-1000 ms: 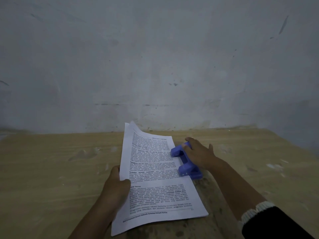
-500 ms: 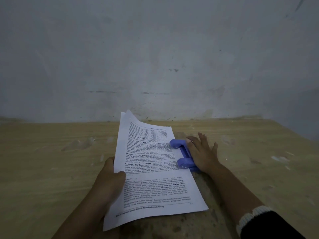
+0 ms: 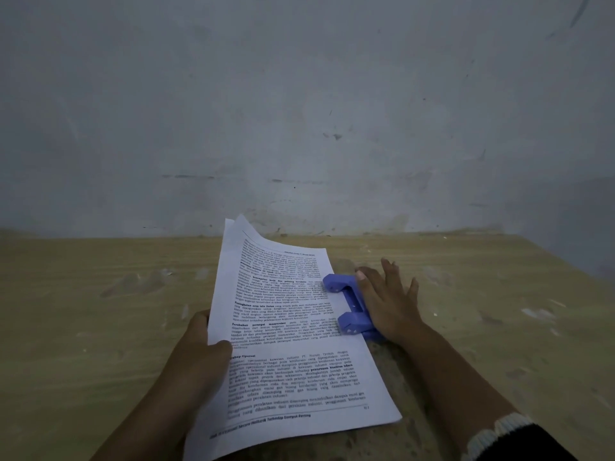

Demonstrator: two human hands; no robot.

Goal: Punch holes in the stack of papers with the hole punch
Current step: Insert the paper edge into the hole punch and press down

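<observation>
The left hand [image 3: 203,344] has its fingers closed on the left long edge of the stack of papers [image 3: 286,334], thumb on top of the printed page and the other fingers hidden beneath the sheets. That side of the stack is lifted off the desk [image 3: 100,311], so the pages slope down toward the right, and at the far corner two or three sheets fan slightly apart.

The right hand [image 3: 389,301] lies flat with its fingers spread and extended, gripping nothing; the palm presses on the back part of the blue hole punch [image 3: 349,304], and the thumb rests near the punch's far end. A dark sleeve with a pale knitted cuff [image 3: 499,427] shows at the lower right.

The hole punch sits on the desk against the right long edge of the stack, about midway along it. Its two blue heads reach over the paper's margin, and the edge of the sheets appears to sit in its slot, though how deep cannot be told.

The desk is light wood with scuffs and pale marks. Behind it rises a grey, stained wall [image 3: 299,111].
</observation>
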